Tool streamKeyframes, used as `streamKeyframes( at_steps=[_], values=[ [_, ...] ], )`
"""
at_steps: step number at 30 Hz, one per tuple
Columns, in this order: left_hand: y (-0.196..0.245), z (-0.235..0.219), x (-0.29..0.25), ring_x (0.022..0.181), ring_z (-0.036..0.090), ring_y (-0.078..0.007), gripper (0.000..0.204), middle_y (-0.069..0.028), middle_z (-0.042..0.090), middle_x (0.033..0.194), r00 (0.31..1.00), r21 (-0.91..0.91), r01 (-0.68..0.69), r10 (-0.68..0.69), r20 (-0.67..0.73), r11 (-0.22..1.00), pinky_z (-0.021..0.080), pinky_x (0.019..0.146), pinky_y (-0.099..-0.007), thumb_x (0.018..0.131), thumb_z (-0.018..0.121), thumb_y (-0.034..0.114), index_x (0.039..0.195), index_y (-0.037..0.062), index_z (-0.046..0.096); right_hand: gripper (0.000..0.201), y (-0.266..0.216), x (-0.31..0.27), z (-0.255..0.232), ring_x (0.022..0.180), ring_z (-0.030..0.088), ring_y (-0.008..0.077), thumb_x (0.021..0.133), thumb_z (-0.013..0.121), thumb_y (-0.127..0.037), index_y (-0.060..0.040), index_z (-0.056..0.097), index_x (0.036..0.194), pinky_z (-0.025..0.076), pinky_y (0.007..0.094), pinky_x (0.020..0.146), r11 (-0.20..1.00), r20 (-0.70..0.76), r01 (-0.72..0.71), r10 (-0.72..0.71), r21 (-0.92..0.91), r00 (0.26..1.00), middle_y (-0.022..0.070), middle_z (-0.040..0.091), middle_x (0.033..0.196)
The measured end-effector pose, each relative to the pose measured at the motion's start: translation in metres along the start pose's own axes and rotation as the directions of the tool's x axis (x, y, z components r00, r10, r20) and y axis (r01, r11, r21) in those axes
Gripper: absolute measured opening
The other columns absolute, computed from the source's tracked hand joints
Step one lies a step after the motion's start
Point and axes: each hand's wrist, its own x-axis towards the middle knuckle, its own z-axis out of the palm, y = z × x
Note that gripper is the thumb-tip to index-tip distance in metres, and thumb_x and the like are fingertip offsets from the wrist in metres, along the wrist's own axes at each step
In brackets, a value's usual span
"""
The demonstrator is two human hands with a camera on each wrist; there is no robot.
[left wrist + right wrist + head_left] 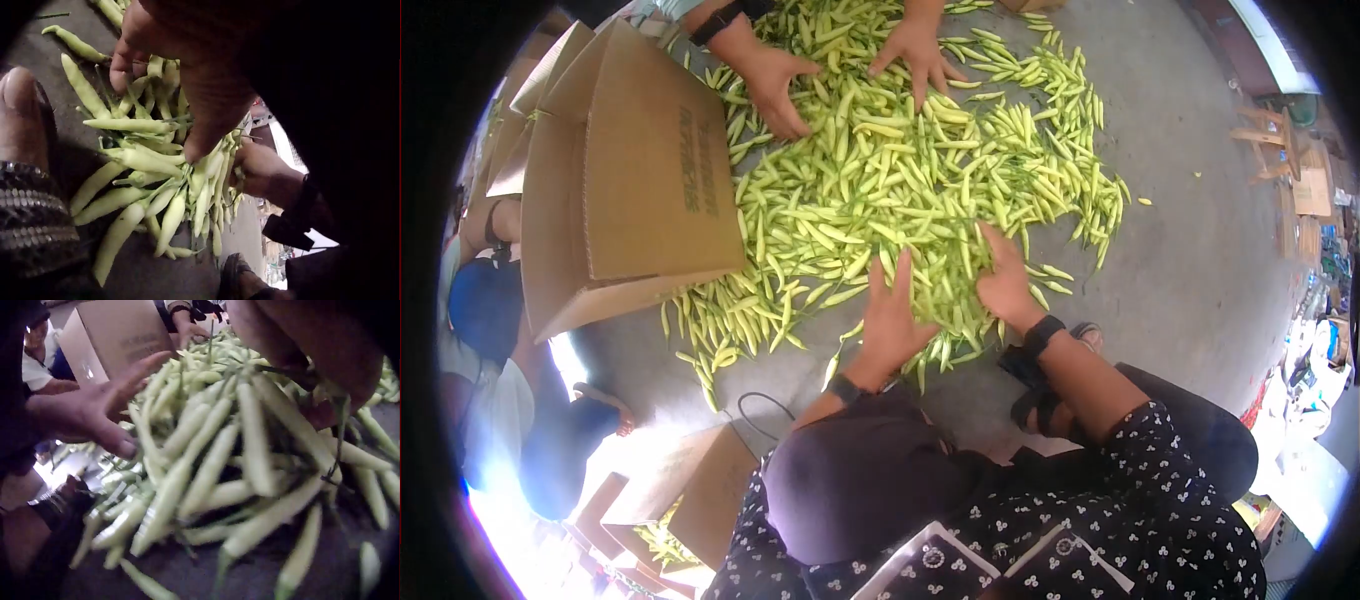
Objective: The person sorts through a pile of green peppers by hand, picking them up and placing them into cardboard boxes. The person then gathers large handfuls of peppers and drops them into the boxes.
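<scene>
Pale green chili peppers [840, 190] lie in a broad heap on the grey floor. At the heap's near edge my left hand [890, 325] has its fingers spread against the peppers, thumb pointing inward. Opposite it, my right hand [1007, 285] touches the same near part from the right, its index finger stretched forward. A bunch of peppers [206, 462] stands between both hands in the right wrist view. Seen from the left wrist, the left hand [215, 94] reaches over the bunch, fingertips among the peppers. Some right fingers are hidden behind peppers.
Another person's two hands [915, 55] are at the heap's far side. A large open cardboard box [650, 170] stands left of it. Nearer, a smaller box [710, 490] holds peppers. A sandaled foot [1040, 410] is close to the right hand; someone else sits at far left.
</scene>
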Motion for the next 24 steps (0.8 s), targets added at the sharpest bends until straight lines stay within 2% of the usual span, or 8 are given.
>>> streamKeyframes(
  at_steps=[5, 8, 10, 14, 17, 20, 22, 24],
  values=[
    [-0.001, -0.011, 0.021, 0.129, 0.023, -0.0504, 0.117, -0.0354, 0.021, 0.136, 1.000, -0.216, -0.005, 0.004, -0.005, 0.976, 0.029, 0.105, -0.0465, 0.058, 0.080, 0.023, 0.145, 0.0090, 0.003, 0.065, -0.001, 0.015, 0.009, 0.117, 0.047, 0.0365, 0.069, 0.048, 0.005, -0.0060, 0.042, 0.133, 0.037, 0.0369, 0.098, 0.983, 0.043, -0.068, 0.061, 0.173, 0.997, 0.0236, 0.050, 0.123],
    [-0.003, -0.012, 0.028, 0.128, 0.025, -0.0478, 0.116, -0.0303, 0.025, 0.137, 0.999, -0.187, -0.047, 0.051, 0.017, 0.981, 0.028, 0.106, -0.0445, 0.058, 0.080, 0.019, 0.146, 0.0089, 0.004, 0.064, -0.014, 0.022, 0.010, 0.116, 0.050, 0.0292, 0.071, 0.047, 0.007, -0.0042, 0.041, 0.134, 0.038, 0.0333, 0.098, 0.949, 0.067, -0.127, 0.112, 0.289, 0.991, 0.0197, 0.053, 0.123],
    [-0.004, -0.014, 0.031, 0.127, 0.030, -0.0407, 0.113, -0.0236, 0.030, 0.136, 0.999, -0.278, -0.014, 0.027, 0.041, 0.960, 0.028, 0.106, -0.0416, 0.058, 0.079, 0.016, 0.146, 0.0084, 0.007, 0.064, -0.021, 0.027, 0.011, 0.112, 0.052, 0.0230, 0.072, 0.044, 0.012, -0.0048, 0.040, 0.134, 0.041, 0.0302, 0.094, 0.830, 0.131, -0.234, 0.195, 0.506, 0.972, 0.0154, 0.055, 0.122],
    [-0.006, -0.017, 0.034, 0.122, 0.037, -0.0282, 0.104, -0.0168, 0.035, 0.131, 0.992, -0.473, -0.124, 0.114, -0.049, 0.872, 0.032, 0.103, -0.0364, 0.059, 0.077, 0.011, 0.144, 0.0072, 0.016, 0.065, -0.043, 0.026, 0.003, 0.108, 0.054, 0.0186, 0.073, 0.037, 0.017, -0.0061, 0.041, 0.134, 0.044, 0.0267, 0.089, 0.656, 0.284, -0.458, 0.360, 0.600, 0.889, 0.0125, 0.056, 0.120],
    [0.000, -0.033, 0.031, 0.122, 0.038, -0.0249, 0.092, -0.0132, 0.036, 0.130, 0.993, -0.502, -0.084, 0.112, 0.026, 0.861, 0.033, 0.103, -0.0337, 0.063, 0.073, 0.005, 0.141, 0.0067, 0.023, 0.066, -0.056, 0.025, 0.004, 0.107, 0.054, 0.0183, 0.072, 0.036, 0.017, -0.0069, 0.041, 0.134, 0.043, 0.0265, 0.089, 0.693, 0.219, -0.336, 0.255, 0.637, 0.942, 0.0120, 0.055, 0.120],
    [0.009, -0.050, 0.024, 0.122, 0.038, -0.0240, 0.090, -0.0130, 0.036, 0.129, 0.987, -0.532, -0.151, 0.154, -0.040, 0.833, 0.032, 0.103, -0.0339, 0.065, 0.073, 0.004, 0.141, 0.0068, 0.024, 0.066, -0.077, 0.026, 0.001, 0.108, 0.054, 0.0175, 0.073, 0.036, 0.017, -0.0071, 0.042, 0.134, 0.042, 0.0268, 0.091, 0.667, 0.183, -0.211, 0.113, 0.714, 0.976, 0.0110, 0.055, 0.120],
    [0.016, -0.068, 0.021, 0.123, 0.037, -0.0237, 0.088, -0.0127, 0.035, 0.130, 0.982, -0.521, -0.186, 0.167, -0.083, 0.833, 0.032, 0.103, -0.0339, 0.067, 0.072, 0.003, 0.140, 0.0056, 0.024, 0.063, -0.100, 0.027, -0.008, 0.109, 0.053, 0.0163, 0.074, 0.038, 0.017, -0.0065, 0.043, 0.133, 0.041, 0.0267, 0.093, 0.747, 0.143, -0.121, 0.035, 0.653, 0.989, 0.0100, 0.055, 0.121],
    [0.025, -0.093, 0.016, 0.123, 0.037, -0.0244, 0.087, -0.0126, 0.035, 0.130, 0.966, -0.523, -0.258, 0.209, -0.152, 0.813, 0.031, 0.104, -0.0341, 0.067, 0.072, 0.003, 0.140, 0.0042, 0.023, 0.057, -0.129, 0.030, -0.015, 0.115, 0.048, 0.0159, 0.080, 0.046, 0.012, -0.0051, 0.042, 0.134, 0.039, 0.0271, 0.097, 0.674, 0.161, -0.076, -0.064, 0.735, 0.985, 0.0078, 0.049, 0.128]
  ],
)
